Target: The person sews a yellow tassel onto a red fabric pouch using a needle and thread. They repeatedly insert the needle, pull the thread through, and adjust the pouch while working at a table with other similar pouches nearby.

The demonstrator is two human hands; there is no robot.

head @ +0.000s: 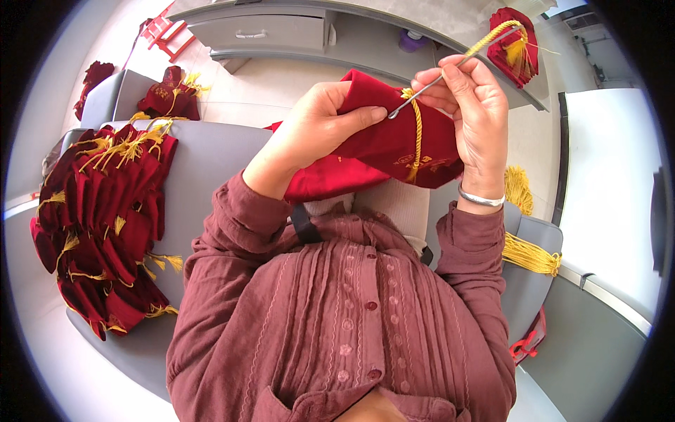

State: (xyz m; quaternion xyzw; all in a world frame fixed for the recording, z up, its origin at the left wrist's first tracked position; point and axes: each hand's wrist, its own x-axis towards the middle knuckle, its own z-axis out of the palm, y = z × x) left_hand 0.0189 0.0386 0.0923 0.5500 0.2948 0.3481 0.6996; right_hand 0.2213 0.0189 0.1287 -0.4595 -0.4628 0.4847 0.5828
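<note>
My left hand grips a dark red velvet-like drawstring bag by its upper edge, its thumb on the near face. A twisted yellow cord hangs across that face, knotted near the edge, over gold printed marks. Between the thumb and fingers of my right hand is a thin metal hook tool. Its looped lower tip lies on the bag beside my left thumb. More yellow cord arches along the tool's upper end, with a frayed tassel hanging from it. A brighter red cloth rests over my lap underneath.
Many red bags with yellow tassels are heaped on the grey sofa seat at left. Yellow cord bundles lie at right. A grey drawer cabinet stands ahead, bearing a red stack. A red stool is at far left.
</note>
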